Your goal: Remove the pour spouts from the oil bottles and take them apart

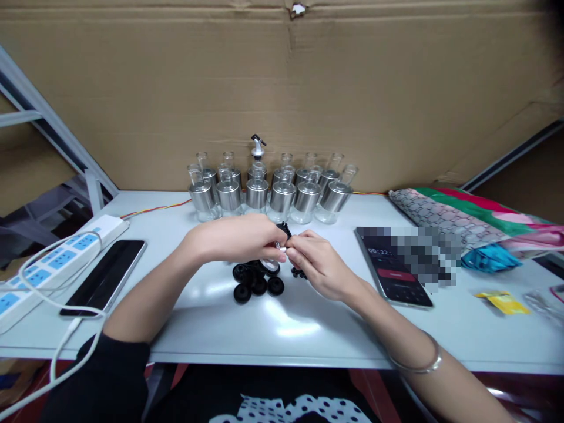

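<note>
My left hand [251,238] is closed around a silver-white pour spout [281,249], part of which is covered by the fingers. At the spout's tip, my right hand [321,264] pinches with thumb and forefinger; whether a small part sits between them is hidden. Below the hands lie several round black stoppers [242,292] on the table. Small black pieces [299,273] are scattered under the right hand, and more dark pieces [284,228] show just behind the fingers. Rows of glass bottles with metal sleeves [257,192] stand farther back; one has a silver spout with a black lever [258,147].
At left, a dark phone [106,276] lies beside a white power strip [61,261] with a looping cable [57,299]. A lit phone [396,273], a yellow packet [504,302] and a patterned bag [453,214] are at right. Cardboard [282,88] walls off the back.
</note>
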Demonstrator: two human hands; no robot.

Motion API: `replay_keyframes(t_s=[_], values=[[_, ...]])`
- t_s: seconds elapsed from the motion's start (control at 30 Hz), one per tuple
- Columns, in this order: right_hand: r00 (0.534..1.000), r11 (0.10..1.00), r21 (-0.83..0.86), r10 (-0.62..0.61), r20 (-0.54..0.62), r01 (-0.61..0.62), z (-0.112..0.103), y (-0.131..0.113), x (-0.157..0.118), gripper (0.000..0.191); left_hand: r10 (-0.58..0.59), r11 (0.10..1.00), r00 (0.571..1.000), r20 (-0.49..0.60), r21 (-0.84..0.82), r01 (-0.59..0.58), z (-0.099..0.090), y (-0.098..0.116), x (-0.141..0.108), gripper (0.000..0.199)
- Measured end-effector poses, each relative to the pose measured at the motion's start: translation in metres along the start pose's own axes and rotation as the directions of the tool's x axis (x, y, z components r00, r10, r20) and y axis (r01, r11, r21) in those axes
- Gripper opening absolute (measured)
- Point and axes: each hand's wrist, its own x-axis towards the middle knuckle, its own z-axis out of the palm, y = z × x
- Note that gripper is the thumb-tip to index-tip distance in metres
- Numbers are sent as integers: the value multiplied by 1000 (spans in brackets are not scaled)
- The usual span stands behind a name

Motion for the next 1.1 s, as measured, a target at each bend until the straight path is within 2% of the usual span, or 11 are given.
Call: replay_keyframes(t_s=[0.27, 0.43, 0.57, 0.73, 0.87, 1.03, 1.1], values=[[980, 978, 109, 169, 106, -180, -3, -6, 1, 50, -19, 1000, 999, -28, 5, 19, 5, 4, -1, 25], [942, 891, 308, 300, 152, -334, -4, -7, 0, 51, 0, 1000, 999, -49, 21, 1, 4, 1, 0, 23], [910, 795, 452, 399, 111, -404, -3, -2, 0, 50, -58, 995, 996, -65, 75, 63, 3, -1, -3, 26], [885, 757, 511, 465, 19, -408, -3, 4, 4, 34, -73, 997, 997, -22, 31, 74, 0, -3, -4, 27], [864, 783, 420, 503, 4, -458, -4, 5, 5, 26, -87, 996, 996, 5, 7, 87, -1, -5, -4, 26], [864, 856, 110, 499, 70, -504, -3, 10, 3, 39, -106, 994, 994, 8, -2, 106, -1, -6, -4, 27], [864, 869, -33, 495, 93, -494, -2, 14, 3, 35, -114, 993, 993, 9, 2, 114, -1, -7, -3, 27]])
